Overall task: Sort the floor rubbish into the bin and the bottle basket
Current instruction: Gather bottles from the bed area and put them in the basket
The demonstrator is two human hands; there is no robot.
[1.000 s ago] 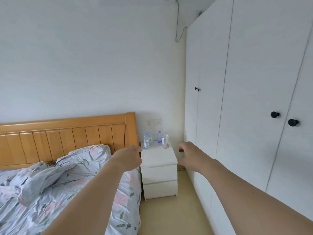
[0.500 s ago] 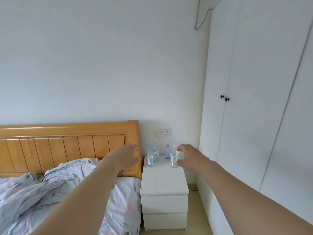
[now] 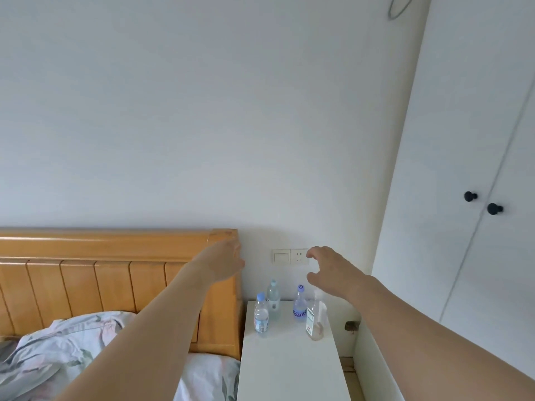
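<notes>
- Four bottles stand at the back of the white nightstand, low and right of centre in the frame: a blue-capped one at front left, a clear one behind it, a purple-labelled one to the right, and a flat clear flask at front right.
- The right hand hangs above the purple-labelled bottle and the flask, thumb and fingers spread in a wide C, holding nothing.
- The left hand hovers left of centre in front of the headboard. Its fingers look relaxed and it holds nothing; the far side of it is hidden.
- Neither the bin, the basket nor any floor rubbish is in the frame, so I cannot say where they are.
- My judgement: the step in hand is a reach for a bottle, probably the flask or the purple-labelled one.
- To do it well, bring the right hand straight down and close round the body below the neck, not on the cap.
- The two right-hand bottles stand very close together, so take the front one first to avoid toppling its neighbour.
- The left hand could take the blue-capped bottle, which stands a little apart from the clear one behind it.
</notes>
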